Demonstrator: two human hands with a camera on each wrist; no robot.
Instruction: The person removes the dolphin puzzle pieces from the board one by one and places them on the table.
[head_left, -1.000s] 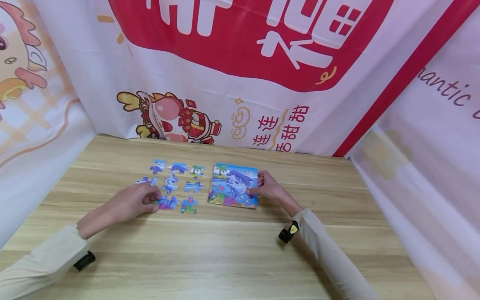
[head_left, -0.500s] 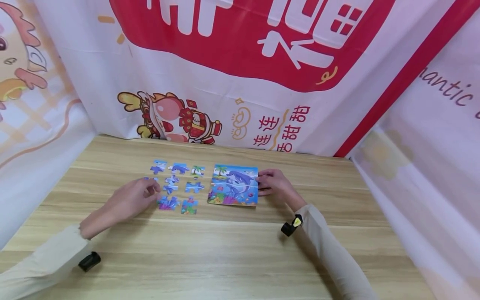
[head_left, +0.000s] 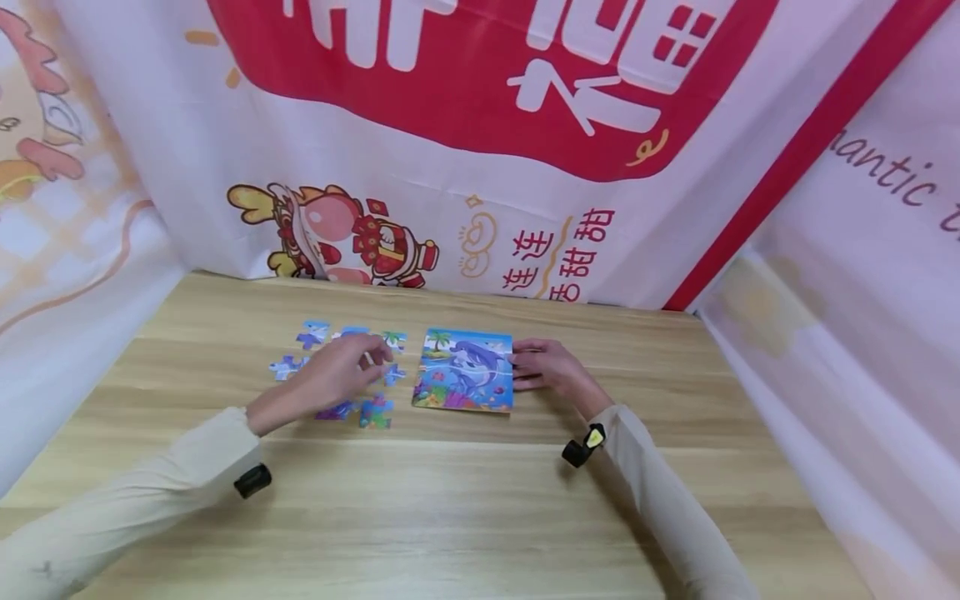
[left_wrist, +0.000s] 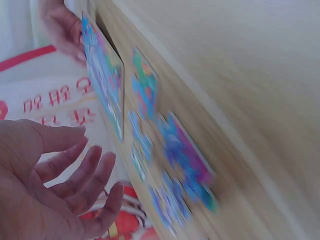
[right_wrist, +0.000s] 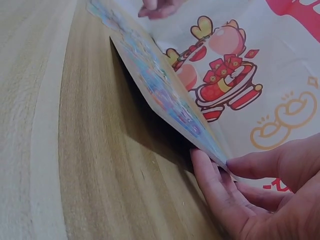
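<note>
A square dolphin picture board (head_left: 465,371) lies right of several loose jigsaw pieces (head_left: 375,411). My right hand (head_left: 551,371) pinches its right edge. In the right wrist view, the thumb lies on the top of the board (right_wrist: 160,92) and fingers are under it, with that edge raised off the table. My left hand (head_left: 337,371) hovers over the jigsaw pieces and hides some of them. In the left wrist view this hand (left_wrist: 60,185) has loosely bent, spread fingers and holds nothing; the pieces beneath are blurred.
The wooden table (head_left: 450,517) extends in front of the pieces. A printed white and red cloth (head_left: 480,158) hangs along its back edge, with further cloth walls at left and right. Black wrist cameras (head_left: 252,481) sit by both sleeves.
My left hand has moved right and away from me, from the left pieces to over the middle ones, uncovering a left piece. The right hand has shifted slightly but stays at the board's right edge.
</note>
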